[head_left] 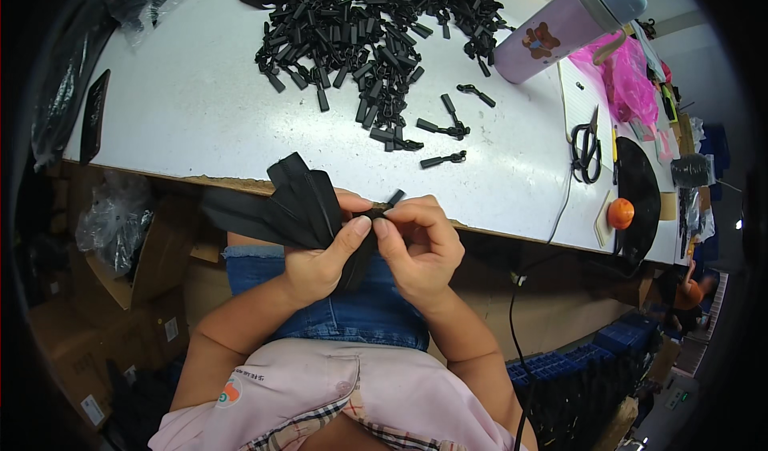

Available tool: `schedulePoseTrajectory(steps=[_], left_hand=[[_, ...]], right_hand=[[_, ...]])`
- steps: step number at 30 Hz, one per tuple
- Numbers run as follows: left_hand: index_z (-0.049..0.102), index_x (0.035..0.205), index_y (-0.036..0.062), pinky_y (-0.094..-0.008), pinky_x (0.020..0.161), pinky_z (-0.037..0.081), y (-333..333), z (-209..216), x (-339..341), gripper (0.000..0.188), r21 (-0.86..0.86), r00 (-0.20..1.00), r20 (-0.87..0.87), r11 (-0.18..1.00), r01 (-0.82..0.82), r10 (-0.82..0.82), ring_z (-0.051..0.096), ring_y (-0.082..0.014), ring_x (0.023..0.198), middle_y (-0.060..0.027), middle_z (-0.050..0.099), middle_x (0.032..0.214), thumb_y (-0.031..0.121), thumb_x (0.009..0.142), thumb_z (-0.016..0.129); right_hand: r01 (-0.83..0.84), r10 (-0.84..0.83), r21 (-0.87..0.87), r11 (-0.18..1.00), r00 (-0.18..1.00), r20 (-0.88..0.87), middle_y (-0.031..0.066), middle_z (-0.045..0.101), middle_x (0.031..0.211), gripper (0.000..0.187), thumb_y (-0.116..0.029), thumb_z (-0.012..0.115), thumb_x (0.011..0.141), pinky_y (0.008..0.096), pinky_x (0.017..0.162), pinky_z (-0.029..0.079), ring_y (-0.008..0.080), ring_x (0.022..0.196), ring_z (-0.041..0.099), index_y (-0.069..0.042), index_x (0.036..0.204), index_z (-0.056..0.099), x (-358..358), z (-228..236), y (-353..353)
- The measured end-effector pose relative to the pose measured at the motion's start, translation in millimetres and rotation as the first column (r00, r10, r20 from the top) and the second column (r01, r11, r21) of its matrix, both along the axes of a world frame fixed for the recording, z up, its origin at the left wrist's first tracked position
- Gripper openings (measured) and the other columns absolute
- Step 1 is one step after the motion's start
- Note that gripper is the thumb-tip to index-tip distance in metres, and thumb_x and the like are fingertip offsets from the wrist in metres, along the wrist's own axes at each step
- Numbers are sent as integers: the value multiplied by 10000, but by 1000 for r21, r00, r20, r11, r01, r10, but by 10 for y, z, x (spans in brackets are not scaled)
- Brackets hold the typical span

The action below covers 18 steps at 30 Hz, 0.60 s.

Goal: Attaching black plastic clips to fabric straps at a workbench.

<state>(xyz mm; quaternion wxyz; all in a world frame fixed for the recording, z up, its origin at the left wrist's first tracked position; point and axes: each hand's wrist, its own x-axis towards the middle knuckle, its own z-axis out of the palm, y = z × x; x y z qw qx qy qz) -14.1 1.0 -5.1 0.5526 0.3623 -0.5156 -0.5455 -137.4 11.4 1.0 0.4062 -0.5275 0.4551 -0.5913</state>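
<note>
Folded black zipper tape (300, 199) is held in my left hand (324, 263), its thumb and fingers closed on it just off the table's front edge. Close beside it, my right hand (420, 247) pinches a black zipper slider with a bar-shaped pull (395, 198). The slider sits at the end of the tape between my fingertips. Whether the tape runs inside the slider is hidden by the fingers. Beyond my hands, a large heap of black zipper sliders (344, 35) covers the far middle of the table. Several loose sliders (444, 160) lie nearer to me.
On the white table (192, 115), a lilac bottle (552, 41) stands right of the heap. Black-handled scissors (586, 153), a pink plastic bag (628, 75) and a round orange object (621, 213) are farther right. A dark phone-like slab (95, 119) lies left. Cardboard boxes (72, 347) stand below left.
</note>
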Motion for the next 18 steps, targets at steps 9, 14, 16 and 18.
schedulePoseTrajectory(steps=[9, 14, 16, 18], left_hand=[[492, 929, -7, -164, 492, 391, 0, 92, 73, 174, 257, 977, -180, 953, 161, -117, 467, -49, 598, -44, 498, 798, 59, 773, 531], [509, 915, -12, -151, 414, 350, -13, 99, 77, 166, 235, 967, -194, 949, 211, -167, 428, -40, 504, -37, 488, 745, 75, 775, 530], [514, 912, -11, -149, 411, 343, -15, 81, 75, 163, 222, 965, -196, 950, 219, -177, 421, -40, 501, -35, 485, 757, 77, 776, 529], [520, 909, -9, -147, 407, 335, -18, 81, 70, 159, 209, 962, -199, 951, 228, -187, 415, -39, 497, -33, 482, 770, 79, 776, 528]], right_hand=[[-290, 174, 182, 940, 863, 474, 31, 504, 723, 61, 13, 555, 732, 153, 450, 337, 38, 536, 429, 16, 780, 518, -48, -9, -26], [-490, 226, 281, 825, 742, 631, 14, 483, 673, 57, -4, 551, 740, 149, 426, 292, 24, 512, 386, 16, 773, 509, -173, -18, -46], [-537, 232, 291, 792, 704, 671, 9, 475, 660, 60, -8, 552, 741, 150, 425, 287, 21, 512, 379, 17, 769, 505, -191, -15, -54], [-551, 220, 316, 772, 698, 681, 6, 474, 652, 59, 0, 550, 739, 154, 417, 286, 21, 502, 374, 18, 767, 502, -194, 7, -59]])
